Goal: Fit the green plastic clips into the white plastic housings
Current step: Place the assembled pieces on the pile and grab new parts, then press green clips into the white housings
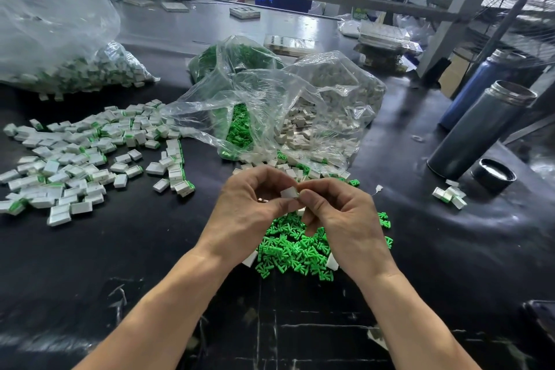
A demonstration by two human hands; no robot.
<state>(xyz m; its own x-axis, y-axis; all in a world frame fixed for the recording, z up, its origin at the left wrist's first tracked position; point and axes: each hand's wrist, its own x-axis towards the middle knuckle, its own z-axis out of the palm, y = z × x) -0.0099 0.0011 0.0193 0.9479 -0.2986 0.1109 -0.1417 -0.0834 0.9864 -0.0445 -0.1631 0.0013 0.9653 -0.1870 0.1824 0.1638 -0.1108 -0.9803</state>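
Observation:
My left hand and my right hand meet above the black table, fingertips together. Between them they pinch one small white housing; any clip in it is hidden by my fingers. Beneath my hands lies a heap of loose green clips, with two white housings at its edges. Loose white housings spill from an open clear bag just beyond my hands.
Many housings with green clips fitted lie scattered at the left, and a full bag of them sits at the far left. A grey flask, its black lid and a blue flask stand at the right.

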